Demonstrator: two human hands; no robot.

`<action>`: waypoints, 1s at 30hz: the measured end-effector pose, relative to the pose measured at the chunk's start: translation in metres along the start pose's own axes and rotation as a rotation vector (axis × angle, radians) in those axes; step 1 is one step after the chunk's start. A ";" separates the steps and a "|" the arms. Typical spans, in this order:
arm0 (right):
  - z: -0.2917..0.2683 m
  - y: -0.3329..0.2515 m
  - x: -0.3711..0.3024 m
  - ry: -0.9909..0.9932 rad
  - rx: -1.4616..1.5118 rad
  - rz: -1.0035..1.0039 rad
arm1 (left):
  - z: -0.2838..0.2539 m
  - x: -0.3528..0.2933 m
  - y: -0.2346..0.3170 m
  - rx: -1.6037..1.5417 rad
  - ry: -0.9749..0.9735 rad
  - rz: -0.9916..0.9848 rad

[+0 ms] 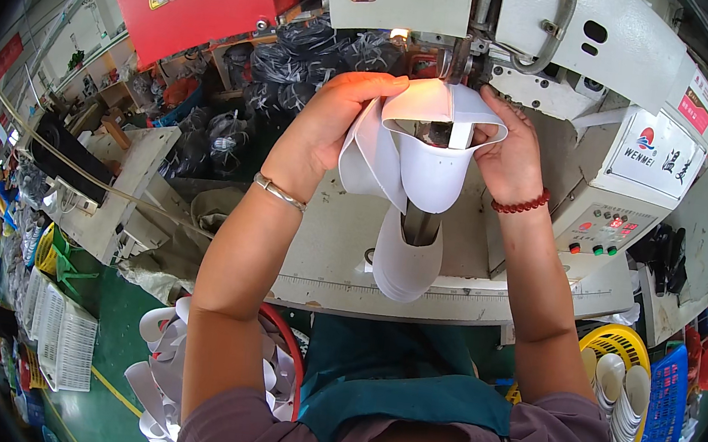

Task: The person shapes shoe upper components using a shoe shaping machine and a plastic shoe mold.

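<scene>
A white shoe upper [435,176] is stretched between my two hands, up against the working head [455,63] of a machine. My left hand [336,116] pinches its left edge, fingertips lit by a warm lamp. On the opposite side my right hand [509,155] grips the rim, its thumb hidden partly by the material. A loose white flap [371,154] of the upper hangs down at the left. Below, a metal post [420,228] rises from the machine bed, and several more white uppers [405,269] are gathered around it, toes toward me.
A control box [608,226] with buttons stands to the right. The machine bed [321,291] has a ruled front edge. White uppers [161,373] fill a red-rimmed basket [299,353] at lower left; a yellow basket [618,339] with stacked white pieces sits lower right. Black bags [302,56] lie behind.
</scene>
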State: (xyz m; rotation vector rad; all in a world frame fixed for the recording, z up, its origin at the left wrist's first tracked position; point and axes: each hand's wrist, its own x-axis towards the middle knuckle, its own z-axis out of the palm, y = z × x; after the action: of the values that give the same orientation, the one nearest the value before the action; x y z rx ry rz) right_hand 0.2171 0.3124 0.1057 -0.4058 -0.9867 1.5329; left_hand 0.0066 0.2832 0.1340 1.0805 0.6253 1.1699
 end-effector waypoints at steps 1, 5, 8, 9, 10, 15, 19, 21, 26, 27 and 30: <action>0.002 0.000 -0.001 0.000 0.000 0.000 | 0.000 -0.001 0.000 0.000 0.000 0.000; -0.004 0.000 -0.001 0.006 0.010 0.015 | 0.007 -0.004 0.002 0.018 0.044 -0.016; -0.006 0.004 -0.001 -0.012 0.022 0.015 | 0.005 -0.004 0.001 -0.010 0.019 -0.054; -0.004 0.007 -0.001 0.047 0.061 0.008 | 0.002 -0.003 -0.001 -0.036 -0.009 -0.084; -0.001 0.009 -0.003 0.045 0.062 0.009 | -0.001 -0.003 -0.003 -0.036 -0.007 -0.083; -0.008 0.016 -0.005 0.119 -0.005 0.067 | -0.006 -0.002 -0.013 -0.027 0.015 -0.096; -0.012 0.028 -0.005 0.151 -0.052 0.045 | -0.016 -0.001 -0.020 -0.048 0.019 -0.090; -0.017 0.032 -0.004 0.037 -0.119 0.037 | -0.021 0.000 -0.022 0.026 0.070 -0.109; -0.009 0.038 -0.017 0.119 -0.241 0.025 | -0.018 -0.020 -0.022 0.064 -0.029 -0.095; -0.008 0.040 -0.020 0.176 -0.271 0.013 | -0.019 -0.022 -0.021 0.166 -0.028 -0.083; -0.025 0.053 -0.020 0.132 -0.383 0.044 | -0.015 -0.028 -0.020 0.333 -0.010 -0.076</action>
State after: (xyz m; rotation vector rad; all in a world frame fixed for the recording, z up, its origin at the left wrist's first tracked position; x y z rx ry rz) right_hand 0.2065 0.3066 0.0451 -0.7929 -1.1742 1.3349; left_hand -0.0069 0.2616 0.1059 1.3290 0.8665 1.0146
